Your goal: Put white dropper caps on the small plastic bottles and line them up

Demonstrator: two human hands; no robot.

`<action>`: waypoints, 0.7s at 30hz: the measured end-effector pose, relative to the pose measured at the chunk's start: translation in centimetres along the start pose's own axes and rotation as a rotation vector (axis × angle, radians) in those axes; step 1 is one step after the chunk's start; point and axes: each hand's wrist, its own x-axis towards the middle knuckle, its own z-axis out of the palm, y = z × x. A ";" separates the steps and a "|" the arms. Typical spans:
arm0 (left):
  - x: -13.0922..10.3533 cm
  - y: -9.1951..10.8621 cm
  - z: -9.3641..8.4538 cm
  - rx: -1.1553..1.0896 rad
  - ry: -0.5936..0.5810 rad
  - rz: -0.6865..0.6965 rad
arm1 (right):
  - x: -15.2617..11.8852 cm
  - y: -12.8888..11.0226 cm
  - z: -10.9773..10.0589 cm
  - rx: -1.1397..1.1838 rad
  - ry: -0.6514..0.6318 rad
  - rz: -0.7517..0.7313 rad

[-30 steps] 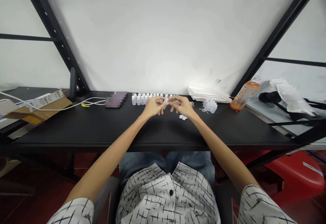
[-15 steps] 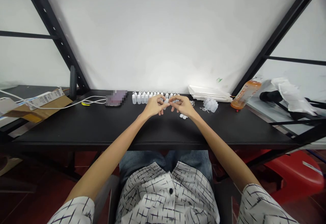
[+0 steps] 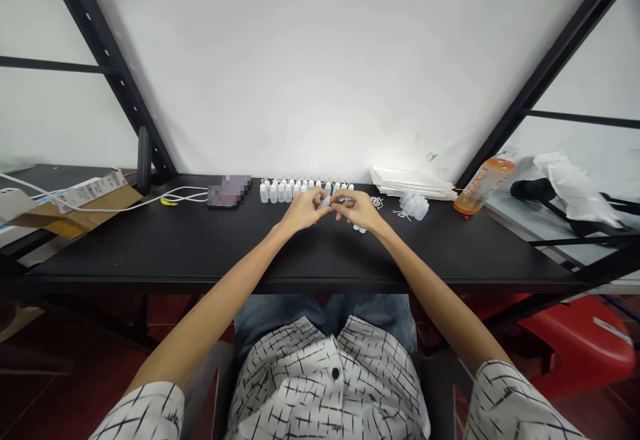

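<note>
My left hand [image 3: 305, 209] is closed on a small translucent white bottle [image 3: 325, 203], over the middle of the black table. Facing it, my right hand [image 3: 361, 209] pinches at the top of the same bottle, fingertips nearly meeting those of the left. Behind my hands stand rows of small white bottles [image 3: 274, 193] with caps, partly hidden by my fingers. Beside my right hand lie white thin rings or strings [image 3: 376, 203], and a few small white pieces [image 3: 359, 229] show under its wrist. A cluster of translucent pieces [image 3: 415, 205] sits further right.
A phone-like item [image 3: 229, 191] with a white cable lies on the black table [image 3: 200, 247] at left, near torn cardboard [image 3: 80, 217]. White flat sheets [image 3: 413, 183] and an orange bottle [image 3: 484, 185] are at right. Black rack posts flank the table.
The small bottle between my fingers has tilted and turned slightly. Both hands stay in nearly the same place.
</note>
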 end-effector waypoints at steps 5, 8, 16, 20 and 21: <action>0.4 -0.4 0.1 0.127 0.026 0.046 | 0.0 -0.2 0.0 -0.015 0.103 -0.003; 0.4 -0.2 0.1 0.132 0.006 0.045 | 0.0 -0.3 0.0 0.037 0.116 0.030; 0.2 0.1 0.0 0.178 -0.006 0.029 | 0.1 -0.6 -0.5 0.145 0.040 0.091; 0.3 0.0 0.0 0.205 -0.012 0.054 | 0.0 -0.8 -0.7 0.158 0.016 0.098; 0.3 -0.1 0.1 0.213 -0.014 0.062 | 0.0 -0.8 -0.8 0.148 0.014 0.098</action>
